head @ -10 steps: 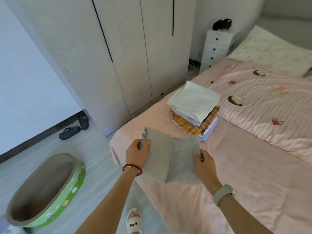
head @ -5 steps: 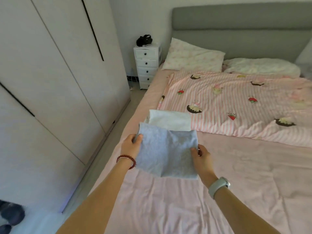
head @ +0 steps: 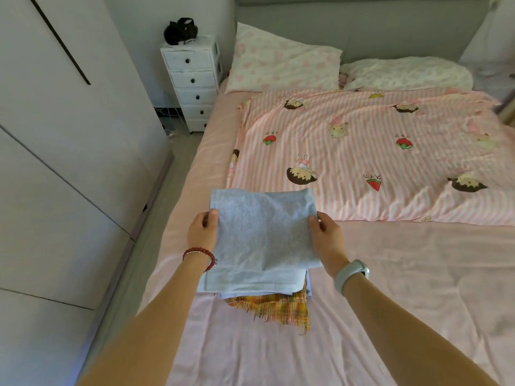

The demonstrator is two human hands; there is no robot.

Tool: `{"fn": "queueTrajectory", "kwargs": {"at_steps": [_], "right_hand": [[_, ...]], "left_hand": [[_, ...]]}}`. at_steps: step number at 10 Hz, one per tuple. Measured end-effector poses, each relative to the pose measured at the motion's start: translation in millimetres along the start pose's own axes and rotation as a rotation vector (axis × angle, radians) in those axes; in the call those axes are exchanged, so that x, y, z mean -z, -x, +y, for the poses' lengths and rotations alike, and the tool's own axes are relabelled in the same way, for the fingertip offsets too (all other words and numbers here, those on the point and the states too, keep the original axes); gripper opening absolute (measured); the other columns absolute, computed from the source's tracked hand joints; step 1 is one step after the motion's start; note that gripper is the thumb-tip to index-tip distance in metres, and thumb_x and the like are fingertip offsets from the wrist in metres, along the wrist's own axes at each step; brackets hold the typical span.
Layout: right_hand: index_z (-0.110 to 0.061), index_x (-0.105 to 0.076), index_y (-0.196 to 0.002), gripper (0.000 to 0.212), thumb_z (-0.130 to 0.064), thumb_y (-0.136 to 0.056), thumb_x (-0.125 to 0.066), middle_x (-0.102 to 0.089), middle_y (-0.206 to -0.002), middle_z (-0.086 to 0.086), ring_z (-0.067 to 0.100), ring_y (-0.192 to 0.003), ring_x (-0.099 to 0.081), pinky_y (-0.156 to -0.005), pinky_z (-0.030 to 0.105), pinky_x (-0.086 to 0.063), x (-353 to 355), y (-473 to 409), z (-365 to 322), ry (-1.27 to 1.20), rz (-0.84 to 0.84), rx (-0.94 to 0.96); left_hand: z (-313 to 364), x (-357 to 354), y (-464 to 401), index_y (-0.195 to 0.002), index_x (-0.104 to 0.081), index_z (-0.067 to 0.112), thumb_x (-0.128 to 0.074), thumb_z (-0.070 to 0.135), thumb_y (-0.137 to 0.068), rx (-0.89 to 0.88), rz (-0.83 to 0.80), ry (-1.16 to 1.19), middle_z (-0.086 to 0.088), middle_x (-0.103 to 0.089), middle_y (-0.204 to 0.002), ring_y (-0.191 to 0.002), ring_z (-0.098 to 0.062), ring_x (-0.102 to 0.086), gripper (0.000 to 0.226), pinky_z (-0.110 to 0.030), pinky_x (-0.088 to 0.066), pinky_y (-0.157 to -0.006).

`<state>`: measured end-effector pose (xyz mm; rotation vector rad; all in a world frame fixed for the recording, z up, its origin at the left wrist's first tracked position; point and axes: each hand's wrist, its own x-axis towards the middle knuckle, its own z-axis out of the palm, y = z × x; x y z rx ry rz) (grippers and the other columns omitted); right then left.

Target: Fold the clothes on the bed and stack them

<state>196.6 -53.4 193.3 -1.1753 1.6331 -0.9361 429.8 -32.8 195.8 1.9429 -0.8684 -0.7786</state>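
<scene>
Since half a second ago the grey cloth [head: 262, 232] has come forward and down over the stack [head: 267, 299], hiding the white piece that showed behind it, and the view has swung to face the headboard squarely. Now the left hand [head: 202, 232] pinches the cloth's left edge and the right hand [head: 324, 236] pinches its right edge, each grip closed on the fabric with the thumb on top. Folded flat, the cloth lies over the stack; whether it fully rests on it I cannot tell. Under it a pale sheet-like piece shows, and below that an orange plaid garment [head: 274, 309] sticks out at the near side. All of this sits on the bed [head: 418, 274], whose pink sheet is bare and lightly creased near the person. Farther up lies a pink striped quilt [head: 362, 151] printed with strawberries and cartoon figures, then two pillows [head: 281, 62] against a grey headboard [head: 362, 29]. Beside the bed's far left corner stands a white drawer unit [head: 192, 87] with its drawers shut and a black object [head: 180, 29] on top. White wardrobe doors [head: 61, 135], all closed, line the left side of the room.
</scene>
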Motion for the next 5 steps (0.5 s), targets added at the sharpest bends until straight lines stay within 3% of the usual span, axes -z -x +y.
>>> {"fn": "queueTrajectory", "kwargs": {"at_steps": [2,3,4,5], "right_hand": [[-0.01,-0.058,-0.114,0.026,-0.025,-0.096,-0.046,-0.061,-0.1,0.006,0.019,-0.083,-0.054,-0.071,0.029,-0.043,-19.3,-22.9,40.7,-0.001,0.02,-0.198],[-0.01,-0.056,-0.113,0.03,-0.033,-0.095,-0.047,-0.057,-0.087,-0.003,0.011,-0.075,-0.053,-0.059,0.023,-0.041,-22.9,-20.6,43.7,0.021,0.054,-0.2],[-0.01,-0.05,-0.122,0.036,-0.035,-0.096,-0.044,-0.056,-0.092,-0.004,0.008,-0.076,-0.052,-0.056,0.021,-0.038,-23.5,-15.9,44.5,0.054,0.063,-0.202],[-0.01,-0.042,-0.133,0.041,-0.029,-0.097,-0.043,-0.052,-0.122,0.011,0.021,-0.099,-0.054,-0.073,0.026,-0.044,-12.7,-4.9,25.4,0.087,0.148,-0.151]], "left_hand": [[-47.5,-17.6,-35.4,-0.089,-0.054,0.01,-0.044,0.043,-0.094,0.145,-0.036,-0.154,-0.004,-0.054,-0.081,-0.079,-0.025,-0.051,0.035,-0.029,-0.035,-0.067],[-48.7,-15.3,-37.4,-0.109,-0.053,0.008,-0.048,0.042,-0.092,0.12,-0.001,-0.188,-0.006,-0.056,-0.097,-0.092,-0.029,-0.055,0.039,-0.032,-0.041,-0.07],[-39.5,-12.2,-26.2,-0.128,-0.047,0.008,-0.053,0.028,-0.091,-0.054,0.149,-0.358,-0.017,-0.045,-0.13,-0.118,-0.037,-0.043,0.043,-0.047,-0.037,-0.093],[-24.9,-19.4,9.6,-0.125,-0.055,0.01,-0.056,0.021,-0.085,-0.508,0.115,-0.436,-0.018,-0.05,-0.13,-0.119,-0.039,-0.047,0.041,-0.054,-0.038,-0.093]]}}
